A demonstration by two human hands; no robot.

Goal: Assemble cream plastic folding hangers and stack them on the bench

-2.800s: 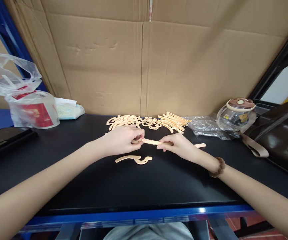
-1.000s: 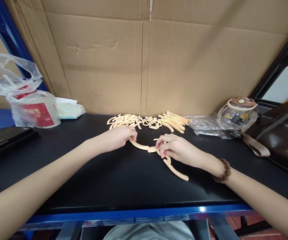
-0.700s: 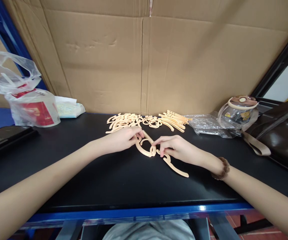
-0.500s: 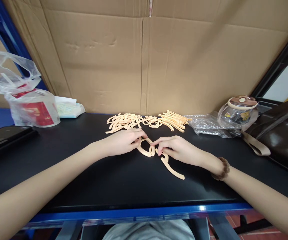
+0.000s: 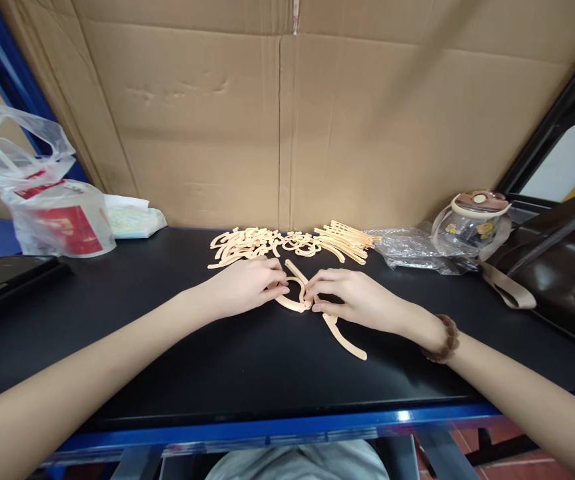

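Observation:
Between my hands are joined beige plastic pieces that look like parts of a folding clothes hanger. My left hand (image 5: 250, 287) pinches the left side of a curved hanger piece (image 5: 290, 305), with its fingertips partly covering it. The fingers of my right hand (image 5: 360, 297) are closed at the right end of these pieces, where they meet. A slim straight strip (image 5: 296, 270) sticks up and away from that joint. Under and in front of my right hand lies a loose curved hanger arm (image 5: 347, 341) on the black tabletop (image 5: 207, 373); its upper end is hidden by the fingers.
Behind my hands lie piles of curved arms (image 5: 242, 245), ring-like hooks (image 5: 301, 244) and straight strips (image 5: 347, 240). A bagged tub (image 5: 67, 223), a tissue pack (image 5: 134, 219) and a phone (image 5: 10, 277) stand left. Clear plastic wrap (image 5: 407, 250), a bottle (image 5: 477, 223) and a brown bag (image 5: 562, 273) are right.
The straight strip now points up and away between my hands, where the pieces formed a closed loop before. My right fingers have moved slightly left onto the joint. The loose arm stays put.

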